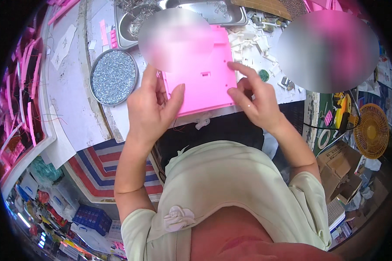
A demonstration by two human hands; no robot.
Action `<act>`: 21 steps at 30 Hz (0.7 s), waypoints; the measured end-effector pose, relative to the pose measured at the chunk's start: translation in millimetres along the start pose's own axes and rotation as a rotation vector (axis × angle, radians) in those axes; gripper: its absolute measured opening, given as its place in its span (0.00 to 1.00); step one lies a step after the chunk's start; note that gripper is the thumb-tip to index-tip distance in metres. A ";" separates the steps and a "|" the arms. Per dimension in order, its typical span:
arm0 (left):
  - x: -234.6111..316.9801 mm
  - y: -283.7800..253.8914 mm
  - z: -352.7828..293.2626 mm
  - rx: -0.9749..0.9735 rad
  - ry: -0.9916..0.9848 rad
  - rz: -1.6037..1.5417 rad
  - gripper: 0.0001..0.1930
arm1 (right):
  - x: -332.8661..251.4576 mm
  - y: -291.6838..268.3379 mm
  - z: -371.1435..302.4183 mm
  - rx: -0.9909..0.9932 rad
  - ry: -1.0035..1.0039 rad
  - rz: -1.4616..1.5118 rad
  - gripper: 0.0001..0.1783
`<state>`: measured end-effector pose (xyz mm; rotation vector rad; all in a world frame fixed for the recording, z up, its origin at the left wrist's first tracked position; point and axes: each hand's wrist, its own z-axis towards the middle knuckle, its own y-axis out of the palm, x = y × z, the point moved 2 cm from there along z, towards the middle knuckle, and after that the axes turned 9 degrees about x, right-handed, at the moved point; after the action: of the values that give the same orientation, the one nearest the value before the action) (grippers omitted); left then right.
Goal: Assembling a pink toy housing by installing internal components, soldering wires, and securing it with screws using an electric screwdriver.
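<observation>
A flat, square pink plastic casing (200, 89) is held between my two hands over the near edge of the work table. My left hand (154, 98) grips its left side, thumb on the top face and fingers around the edge. On the right edge, my right hand (255, 93) pinches the casing with thumb and forefinger by its small holes. A little slot shows near the middle of the casing. Its upper left part is hidden by a blurred patch. A bit of clear plastic and thin red wire show just below the near edge.
Left of the casing stands a round dish (114, 76) full of small silver screws. Metal trays (204, 13) with more small parts lie at the back. White plastic pieces (248, 43) are heaped on the right. Pink parts (24, 95) fill a bin far left; a yellow fan (371, 130) stands far right.
</observation>
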<state>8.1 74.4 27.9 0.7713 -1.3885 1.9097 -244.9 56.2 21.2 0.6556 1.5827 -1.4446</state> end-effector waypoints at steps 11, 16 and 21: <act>-20.9 10.7 -23.4 0.029 -0.118 -0.040 0.33 | 21.6 13.0 18.2 -0.102 -0.135 -0.055 0.30; -11.8 14.5 -35.3 0.112 -0.174 0.028 0.33 | 19.7 13.3 13.3 -0.048 0.023 -0.041 0.33; -13.9 19.4 -41.4 0.146 -0.180 0.048 0.31 | 5.8 6.7 14.6 -0.110 -0.008 -0.233 0.33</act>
<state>-2.1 107.5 -5.1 1.0101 -1.3952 2.0384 -238.5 42.4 13.5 0.4112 1.7639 -1.5113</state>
